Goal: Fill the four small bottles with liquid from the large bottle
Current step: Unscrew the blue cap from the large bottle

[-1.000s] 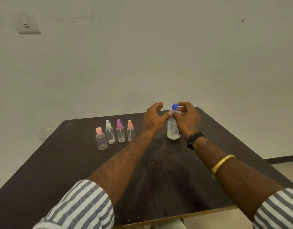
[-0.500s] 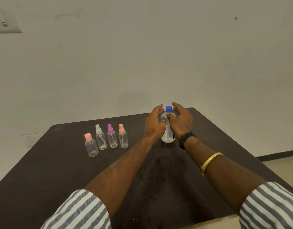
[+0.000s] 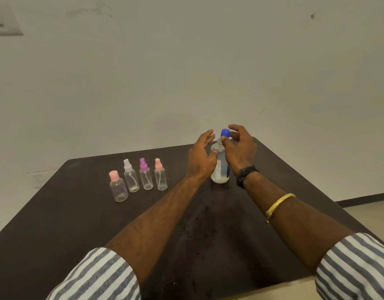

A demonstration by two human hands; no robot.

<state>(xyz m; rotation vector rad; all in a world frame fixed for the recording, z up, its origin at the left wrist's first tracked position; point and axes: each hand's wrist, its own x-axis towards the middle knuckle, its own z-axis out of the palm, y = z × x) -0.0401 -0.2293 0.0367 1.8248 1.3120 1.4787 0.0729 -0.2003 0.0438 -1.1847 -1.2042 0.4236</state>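
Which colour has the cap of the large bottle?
Blue; the cap shows best in the head view, pinched by the right hand.

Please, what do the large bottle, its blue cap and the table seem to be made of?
The large bottle: probably clear plastic, slightly cloudy; one sees through its wall. The blue cap: likely opaque moulded plastic, with even colour and a soft sheen. The table: dark brown matt board, perhaps laminate; a pale edge shows at the near side.

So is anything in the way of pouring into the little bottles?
Yes, their own tops: the pink cap, white sprayer, purple sprayer and peach sprayer are all on. The big bottle is open; the right hand pinches its blue cap above the neck.
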